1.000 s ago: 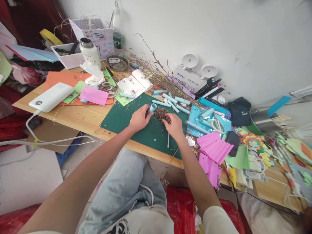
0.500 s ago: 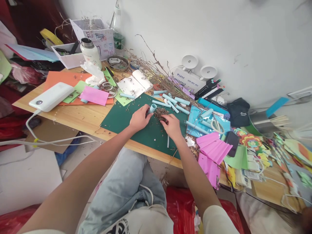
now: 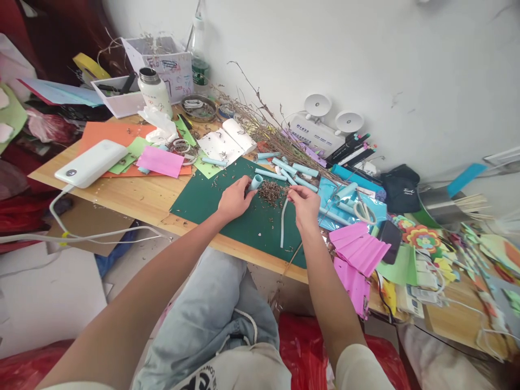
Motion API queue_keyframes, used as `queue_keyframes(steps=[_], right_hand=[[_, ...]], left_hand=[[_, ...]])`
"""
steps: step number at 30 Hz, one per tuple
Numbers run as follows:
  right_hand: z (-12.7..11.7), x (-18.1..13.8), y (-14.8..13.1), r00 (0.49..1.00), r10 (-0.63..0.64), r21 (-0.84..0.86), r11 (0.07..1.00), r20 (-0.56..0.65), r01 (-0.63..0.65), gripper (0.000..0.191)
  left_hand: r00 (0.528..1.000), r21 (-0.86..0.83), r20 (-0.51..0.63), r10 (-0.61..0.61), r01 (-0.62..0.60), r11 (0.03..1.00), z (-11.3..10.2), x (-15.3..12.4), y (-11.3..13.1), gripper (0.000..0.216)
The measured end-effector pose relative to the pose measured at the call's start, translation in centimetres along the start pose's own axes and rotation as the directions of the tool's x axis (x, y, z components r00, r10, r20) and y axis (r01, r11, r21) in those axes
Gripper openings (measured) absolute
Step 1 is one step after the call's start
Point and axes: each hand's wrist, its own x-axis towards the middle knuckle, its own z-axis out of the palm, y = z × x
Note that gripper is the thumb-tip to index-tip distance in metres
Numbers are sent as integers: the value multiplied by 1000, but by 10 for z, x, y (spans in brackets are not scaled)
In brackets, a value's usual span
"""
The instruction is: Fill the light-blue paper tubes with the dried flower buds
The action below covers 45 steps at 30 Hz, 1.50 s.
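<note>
One held blue tube [image 3: 255,183] stands tilted, open end facing up.

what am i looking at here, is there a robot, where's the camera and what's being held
There's no robot: these are a person's own bare hands. All the pictures come from one camera worn on the head, looking forward and down. On the wooden table lies a green sheet bearing a pile of dried plant bits. Other blue tubes, dried stalks and pink paper lie around it. The left hand holds a light blue tube, open end up. The right hand is beside the pile, fingertips close together; whether it grips anything is too small to tell.
</note>
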Motion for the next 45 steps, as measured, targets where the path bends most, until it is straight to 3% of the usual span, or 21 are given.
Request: queue_keyframes(steps=[4, 11, 16, 19, 23, 27, 30, 34, 39, 45], right_hand=[[9, -2, -27, 998, 6, 120, 993, 59, -13, 21], [42, -7, -65, 933, -111, 10, 993, 343, 115, 12], [58, 2, -66, 889, -182, -277, 907, 420, 317, 11], [63, 3, -68, 875, -225, -365, 842, 428, 396, 13], [61, 0, -72, 844, -324, -368, 790, 427, 490, 10], [48, -8, -71, 807, -453, -363, 729, 378, 580, 25], [41, -15, -63, 797, -456, -378, 710, 396, 595, 26], [43, -19, -54, 700, -448, -392, 601, 557, 696, 27], [47, -15, -60, 714, -540, -411, 585, 445, 699, 31], [48, -11, -52, 652, -505, -410, 514, 565, 753, 34]], left_hand=[[1000, -12, -1, 6, -6, 1000, 0, 0, 0, 19], [998, -27, -25, 49, -50, 998, 2, 0, -2, 18], [998, -44, -34, 51, -53, 998, 3, -1, -3, 17], [998, -45, -29, 50, -52, 998, 3, -1, -2, 18], [999, -36, -24, 42, -43, 998, 2, -1, -2, 18], [998, -39, -36, 60, -62, 997, 2, -1, -2, 16], [997, -37, -34, 64, -66, 997, 2, -1, -1, 16], [999, -32, -20, 43, -44, 999, 1, -1, -1, 18], [999, -32, -18, 42, -43, 999, 1, -1, 0, 18], [999, -33, -15, 34, -34, 999, 1, -1, -1, 17]])
